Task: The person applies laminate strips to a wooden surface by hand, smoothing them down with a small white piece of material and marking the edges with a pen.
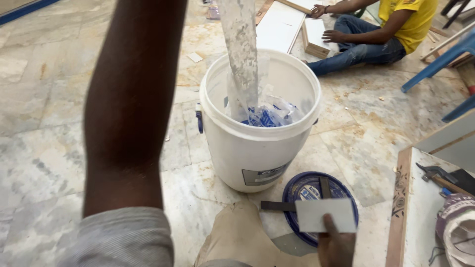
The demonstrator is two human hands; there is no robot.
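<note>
Risks first. The long grey paste-crusted stirring stick point(241, 49) stands steep in the big white plastic bucket point(257, 148), leaning w/ its top running out of frame. The left arm point(131, 99) reaches up along it, but the left hand is out of view, so can't tell its grip or how far those fingers are closed. If the stick levers hard against the rim, the bucket could prob. tip or skid on the smooth marble floor point(44, 123); nothing braces it. Paste could also flick off the stick onto the floor.

Right hand point(336, 244) is low in view, near the knee; its fingers pinch the lower edge of a flat white rectangular card-like scraper point(326, 215), thumb on front, closed on it. It hovers over the round blue bucket lid point(316, 190) lying flat on the floor, touching the bucket's base. A dark flat strip point(279, 205) lies across the lid; one knock & it slides off.

Contents: the bucket holds a crumpled clear plastic bag w/ blue print point(269, 116) at the bottom, stick's foot in it. Amount of paste inside: can't tell.

Another person in a yellow shirt point(405, 17) sits well apart w/ white boards.
</note>
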